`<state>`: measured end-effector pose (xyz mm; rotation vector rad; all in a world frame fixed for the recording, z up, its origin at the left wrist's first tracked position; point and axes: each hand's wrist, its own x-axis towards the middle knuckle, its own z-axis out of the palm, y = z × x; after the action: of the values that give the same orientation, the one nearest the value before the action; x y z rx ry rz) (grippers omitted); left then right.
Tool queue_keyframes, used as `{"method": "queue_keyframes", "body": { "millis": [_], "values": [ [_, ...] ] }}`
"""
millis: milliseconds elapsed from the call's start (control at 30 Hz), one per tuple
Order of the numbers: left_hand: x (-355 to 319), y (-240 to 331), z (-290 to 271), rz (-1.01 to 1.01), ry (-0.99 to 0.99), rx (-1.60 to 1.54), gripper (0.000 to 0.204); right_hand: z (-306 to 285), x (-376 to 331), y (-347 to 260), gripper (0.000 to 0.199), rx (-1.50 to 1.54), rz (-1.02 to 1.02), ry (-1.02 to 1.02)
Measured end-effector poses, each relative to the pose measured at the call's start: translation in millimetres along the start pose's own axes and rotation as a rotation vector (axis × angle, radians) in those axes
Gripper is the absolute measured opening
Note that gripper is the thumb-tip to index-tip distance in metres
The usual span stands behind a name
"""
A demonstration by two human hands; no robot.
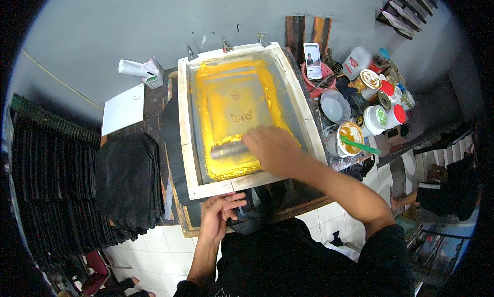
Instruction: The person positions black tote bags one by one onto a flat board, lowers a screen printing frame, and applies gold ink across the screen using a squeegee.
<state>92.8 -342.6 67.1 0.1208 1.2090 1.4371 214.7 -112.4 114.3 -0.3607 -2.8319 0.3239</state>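
Note:
A screen-printing frame [186, 117] with white wooden sides lies on the work table. Thick yellow ink [231, 172] rings its mesh, and a small dark design shows near the middle. My right hand [271, 149] is closed on a squeegee [226, 151], whose blade sits in the ink across the lower part of the mesh. The hand looks slightly smeared by motion. At the frame's near edge is my left hand [218, 212], palm turned up and fingers apart, the fingertips close to the wood. Black cloth [177, 168] lies beneath the frame.
Metal clamps [227, 45] stand along the frame's far side. To the right are an ink tub [334, 142] with a green stick [360, 145], several other tubs and a propped phone [313, 61]. Stacked black fabric [128, 178] and a white board [123, 110] lie left.

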Motion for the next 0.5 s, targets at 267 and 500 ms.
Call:
{"method": "queue_keyframes", "body": {
  "millis": [267, 500],
  "values": [
    [0, 3, 3, -0.103, -0.011, -0.263, 0.047, -18, 148, 115, 0.033, -0.106, 0.207, -0.202],
    [-2, 17, -13, -0.326, -0.28, -0.343, 0.049, -26, 183, 159, 0.044, -0.055, 0.191, -0.183]
  ]
}}
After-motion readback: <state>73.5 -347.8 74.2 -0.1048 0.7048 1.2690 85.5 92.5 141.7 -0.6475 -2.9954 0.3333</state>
